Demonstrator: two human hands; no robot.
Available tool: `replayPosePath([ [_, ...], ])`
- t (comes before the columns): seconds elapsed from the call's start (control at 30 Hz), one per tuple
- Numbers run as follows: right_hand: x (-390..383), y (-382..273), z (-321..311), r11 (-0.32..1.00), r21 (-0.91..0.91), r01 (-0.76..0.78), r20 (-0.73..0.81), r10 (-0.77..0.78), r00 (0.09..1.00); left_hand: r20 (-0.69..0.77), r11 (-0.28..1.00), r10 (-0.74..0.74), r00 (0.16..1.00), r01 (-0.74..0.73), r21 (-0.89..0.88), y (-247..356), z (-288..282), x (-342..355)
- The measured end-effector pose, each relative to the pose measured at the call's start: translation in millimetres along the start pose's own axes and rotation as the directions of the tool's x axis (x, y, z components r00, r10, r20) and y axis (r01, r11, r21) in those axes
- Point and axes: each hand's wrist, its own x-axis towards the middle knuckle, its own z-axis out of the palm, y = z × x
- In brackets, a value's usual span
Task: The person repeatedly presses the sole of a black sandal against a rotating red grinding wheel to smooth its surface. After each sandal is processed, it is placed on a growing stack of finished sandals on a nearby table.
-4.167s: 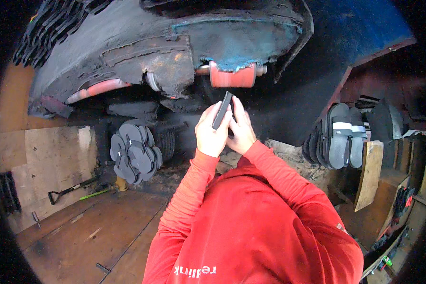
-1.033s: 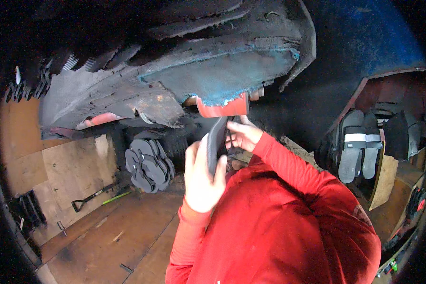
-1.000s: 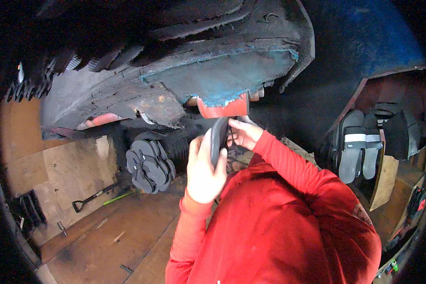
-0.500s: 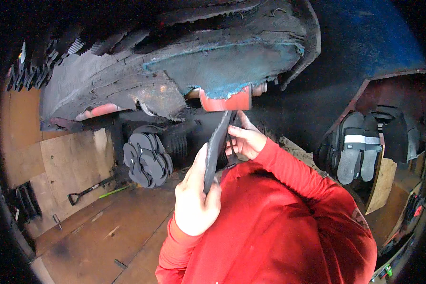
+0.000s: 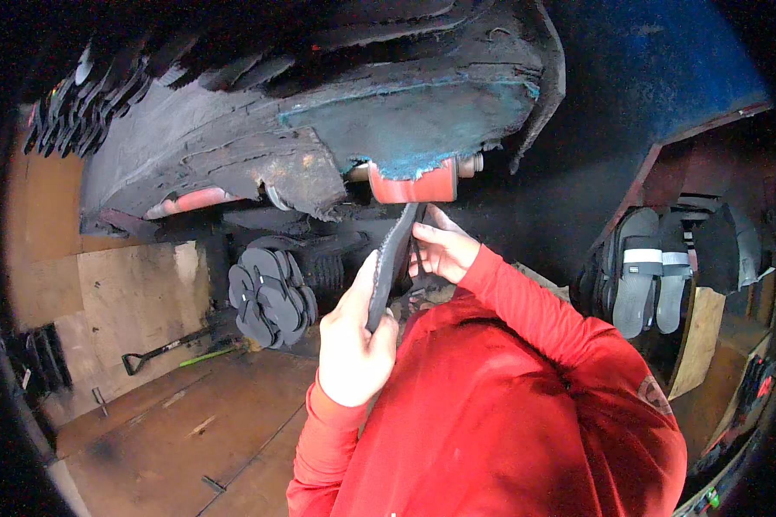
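Note:
I hold a dark sandal sole [image 5: 392, 258] lengthwise and on edge, with dark straps or cord beside it. My left hand [image 5: 356, 340] is closed round its near end. My right hand [image 5: 447, 246] grips the far end, thumb against the sole, some fingers partly hidden. The far end sits right at the lower edge of a red roller [image 5: 414, 188]; whether they touch I cannot tell. A frayed, dust-caked grey-blue hood [image 5: 405, 121] covers the roller's upper part.
Stacked grey flip-flops [image 5: 272, 297] sit at left, slide sandals [image 5: 640, 271] at right. Dark soles [image 5: 69, 121] line the top left. A black-handled tool [image 5: 147, 360] and a green stick [image 5: 200, 357] lie by plywood boards [image 5: 138, 302]. A loose board [image 5: 698, 340] stands at right.
Since the oldest frame my hands have moved apart along the sole, whose far end is higher, at the roller. Over the last half second my left hand has risen slightly.

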Motion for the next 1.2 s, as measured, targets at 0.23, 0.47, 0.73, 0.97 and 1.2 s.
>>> replayPosePath([
  [0.23,-33.8,4.4,26.0,0.998,-0.057,0.001,-0.001,-0.001,1.000,0.039,0.999,-0.048,0.998,0.049,-0.014,15.1,-12.1,-49.4],
  [0.47,-23.4,-9.4,30.8,0.985,-0.144,-0.093,-0.097,0.079,0.992,0.034,0.999,-0.040,0.999,0.041,-0.016,22.1,0.0,-26.5],
  [0.73,-38.3,3.9,18.9,0.936,-0.352,0.004,0.089,0.030,0.996,-0.041,0.989,-0.096,0.995,0.091,-0.116,-92.2,32.8,-114.4],
  [0.97,-34.0,35.3,24.3,0.717,-0.686,0.122,-0.024,-0.190,0.981,-0.037,0.946,0.299,0.954,-0.301,-0.118,-155.0,65.7,-69.7],
  [1.2,-31.7,7.8,25.2,0.875,-0.448,0.184,0.177,-0.115,0.978,0.220,0.633,0.058,0.974,0.134,-0.762,-107.9,68.3,76.1],
])
